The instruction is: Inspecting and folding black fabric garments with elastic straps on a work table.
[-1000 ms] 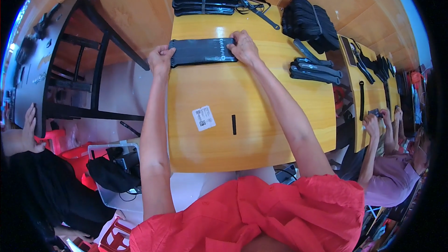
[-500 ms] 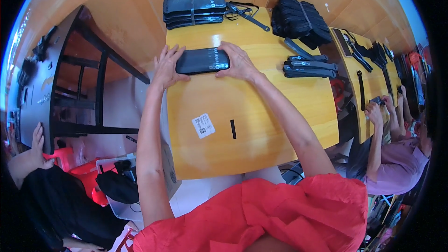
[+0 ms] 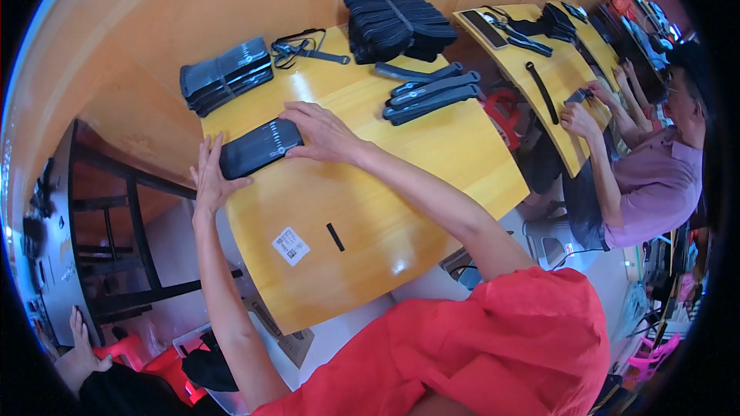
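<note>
On the yellow wooden table (image 3: 370, 250) lies a flat black stack of plastic pouches (image 3: 260, 148) with pale print along its right part. My left hand (image 3: 210, 177) grips its left end, fingers along the end and thumb at the near corner. At the right end, my right hand (image 3: 322, 132) holds it with fingers over the far corner and thumb at the near one. Nearer to me are a white printed label (image 3: 290, 246) and a short black strip (image 3: 335, 236), both untouched.
A banded bundle of black pouches (image 3: 227, 77), a black strap (image 3: 310, 52) and a large tied black bundle (image 3: 398, 25) line the far side. Several folded black straps (image 3: 432, 96) lie right of my hand. A co-worker (image 3: 644, 162) sits at the adjoining table. Another person's hand (image 3: 83, 350) is at lower left.
The view has turned, so the table now appears tilted and shifted left, with more of the co-worker on the right showing. Both hands keep their hold on the pouch stack.
</note>
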A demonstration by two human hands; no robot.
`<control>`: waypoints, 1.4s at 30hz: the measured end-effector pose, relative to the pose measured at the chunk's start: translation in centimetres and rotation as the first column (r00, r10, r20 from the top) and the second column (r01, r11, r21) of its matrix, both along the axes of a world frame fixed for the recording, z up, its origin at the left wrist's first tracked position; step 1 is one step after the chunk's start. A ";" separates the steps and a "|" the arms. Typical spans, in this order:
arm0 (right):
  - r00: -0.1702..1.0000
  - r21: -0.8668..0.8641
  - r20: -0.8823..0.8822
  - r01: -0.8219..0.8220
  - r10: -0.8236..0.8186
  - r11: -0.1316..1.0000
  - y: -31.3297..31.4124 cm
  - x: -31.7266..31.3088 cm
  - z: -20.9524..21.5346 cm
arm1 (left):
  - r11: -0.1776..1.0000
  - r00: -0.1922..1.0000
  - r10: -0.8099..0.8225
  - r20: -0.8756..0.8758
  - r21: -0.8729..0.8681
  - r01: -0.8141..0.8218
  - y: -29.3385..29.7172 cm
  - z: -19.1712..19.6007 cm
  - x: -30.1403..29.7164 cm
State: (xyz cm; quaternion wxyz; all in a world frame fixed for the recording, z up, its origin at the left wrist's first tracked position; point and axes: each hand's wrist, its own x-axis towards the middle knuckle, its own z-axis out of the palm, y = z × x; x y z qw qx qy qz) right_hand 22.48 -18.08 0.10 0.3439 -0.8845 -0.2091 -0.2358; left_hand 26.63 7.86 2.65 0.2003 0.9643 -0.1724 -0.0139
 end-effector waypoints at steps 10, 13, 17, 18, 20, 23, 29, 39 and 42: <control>0.813 -0.291 -0.052 0.543 -0.580 0.788 -21.9 -9.6 5.1 | 0.756 0.985 0.159 -0.063 -0.634 -0.162 -1.1 0.8 -17.4; 0.869 -0.389 -0.074 0.426 -0.489 0.817 -25.4 -8.9 4.5 | 0.605 0.977 0.106 -0.183 -0.768 -0.210 -4.5 -0.6 -20.8; 0.849 -0.436 -0.323 0.260 -0.419 0.862 -27.1 -7.9 4.1 | 0.594 0.940 -0.105 -0.324 -0.779 -0.202 -11.7 1.0 -21.5; 0.855 -0.478 -0.292 0.258 -0.429 0.840 -27.3 -8.1 4.2 | 0.541 0.921 -0.177 -0.347 -0.816 -0.203 -13.9 1.4 -21.2; 0.868 -0.513 -0.259 0.249 -0.425 0.821 -27.0 -8.0 4.6 | 0.491 0.879 -0.284 -0.382 -0.846 -0.209 -17.6 2.2 -20.6; 0.888 -0.414 -0.286 0.225 -0.360 0.882 -27.0 -8.2 4.9 | 0.494 0.794 -0.429 -0.431 -0.848 -0.193 -23.4 1.3 -18.7; 0.818 -0.089 -0.565 0.071 -0.109 0.993 -25.9 -7.5 5.7 | 0.316 0.404 -0.622 -0.671 -0.687 -0.655 -34.9 -2.8 -15.7; 0.769 0.324 -0.635 0.185 0.069 0.928 -26.3 -9.0 2.0 | 0.231 0.520 -0.390 -0.760 -0.628 -0.743 -37.1 -2.4 -15.8; 0.800 0.177 -0.600 0.147 -0.012 0.973 -26.1 -9.8 3.0 | 0.270 0.562 -0.340 -0.754 -0.650 -0.710 -37.2 -2.5 -15.8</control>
